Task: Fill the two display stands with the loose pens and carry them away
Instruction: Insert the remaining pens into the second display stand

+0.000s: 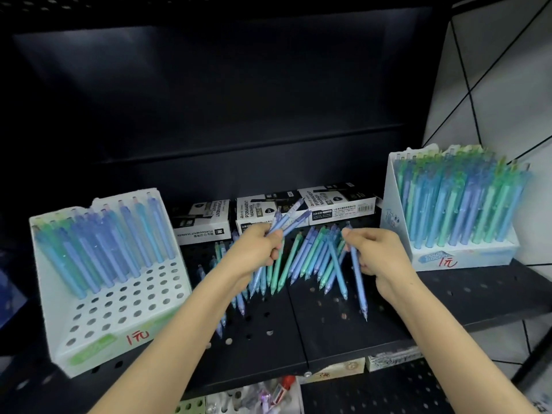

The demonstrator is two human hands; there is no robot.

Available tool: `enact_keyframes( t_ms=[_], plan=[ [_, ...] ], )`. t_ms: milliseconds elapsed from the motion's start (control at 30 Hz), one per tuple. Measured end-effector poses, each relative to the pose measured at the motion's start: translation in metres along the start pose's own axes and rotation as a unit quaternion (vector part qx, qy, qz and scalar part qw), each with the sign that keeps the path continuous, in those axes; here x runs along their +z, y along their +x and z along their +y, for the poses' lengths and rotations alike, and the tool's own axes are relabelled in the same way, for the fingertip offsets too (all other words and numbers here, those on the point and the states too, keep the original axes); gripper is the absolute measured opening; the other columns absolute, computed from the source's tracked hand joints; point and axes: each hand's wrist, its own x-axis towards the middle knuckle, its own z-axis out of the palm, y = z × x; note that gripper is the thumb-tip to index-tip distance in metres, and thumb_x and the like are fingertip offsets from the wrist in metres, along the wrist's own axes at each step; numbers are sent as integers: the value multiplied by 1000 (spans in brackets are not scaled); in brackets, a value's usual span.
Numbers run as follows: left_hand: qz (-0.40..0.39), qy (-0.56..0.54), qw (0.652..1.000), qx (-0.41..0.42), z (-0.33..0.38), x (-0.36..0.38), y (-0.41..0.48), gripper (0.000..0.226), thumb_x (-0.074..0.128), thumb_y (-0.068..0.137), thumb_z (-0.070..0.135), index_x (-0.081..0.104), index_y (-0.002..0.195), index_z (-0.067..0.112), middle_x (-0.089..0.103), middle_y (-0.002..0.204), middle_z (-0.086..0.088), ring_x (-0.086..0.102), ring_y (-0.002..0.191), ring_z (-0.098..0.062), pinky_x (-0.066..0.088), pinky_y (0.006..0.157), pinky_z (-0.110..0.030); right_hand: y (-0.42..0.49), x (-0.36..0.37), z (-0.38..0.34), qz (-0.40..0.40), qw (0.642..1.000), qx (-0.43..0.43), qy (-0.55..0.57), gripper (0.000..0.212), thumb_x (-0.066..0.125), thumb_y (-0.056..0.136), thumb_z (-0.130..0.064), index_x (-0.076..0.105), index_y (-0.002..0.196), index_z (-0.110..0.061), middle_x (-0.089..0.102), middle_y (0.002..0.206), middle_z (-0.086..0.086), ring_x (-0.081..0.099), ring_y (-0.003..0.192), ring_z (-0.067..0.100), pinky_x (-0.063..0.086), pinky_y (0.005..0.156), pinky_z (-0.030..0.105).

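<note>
While the loose pens [310,258] lie heaped on the shelf [328,333] between the half-filled left stand [98,348] and the packed right stand [466,255], the left hand [260,249] grips a small bunch [291,222] and the right hand [376,252] pinches one blue pen [357,279].

The marker boxes [263,213] are displaying "PERMANENT MARKER". The left display stand [52,309] and right display stand [490,255] are each displaying red handwritten "1元" in front.
</note>
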Motion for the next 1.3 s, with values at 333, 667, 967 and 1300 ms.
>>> enact_keyframes(
  t_ms=[333, 667, 967, 1300],
  plan=[
    [97, -128, 977, 138, -3, -66, -81, 18, 41, 98, 16, 55, 109, 15, 55, 65, 8, 47, 54, -6, 39, 49, -17, -30, 45, -46, -37, 983, -133, 120, 21, 48, 96, -14, 62, 80, -12, 64, 72, 9, 52, 46, 10, 49, 47, 21],
    [290, -128, 934, 165, -42, -151, -136, 19, 38, 99, 20, 53, 109, 14, 53, 67, 9, 46, 58, -8, 40, 50, -17, -68, 161, -73, -200, 937, -276, 78, 15, 40, 98, -12, 47, 97, -25, 66, 86, 8, 61, 60, 13, 56, 61, 27],
    [285, -154, 934, 150, -59, -162, -144, 20, 38, 99, 16, 54, 111, 16, 53, 67, 7, 45, 57, -6, 38, 49, -15, -62, 207, -73, -229, 910, -340, -54, 11, 42, 96, -14, 49, 99, -23, 66, 87, 7, 64, 70, 22, 55, 70, 47],
    [260, -166, 940, 146, -61, -163, -142, 22, 39, 98, 15, 53, 115, 15, 53, 68, 5, 47, 58, -6, 38, 50, -16, -59, 225, -81, -242, 878, -363, -195, 19, 48, 93, -15, 59, 108, -14, 64, 81, -2, 64, 77, 21, 55, 74, 43]
  ],
)
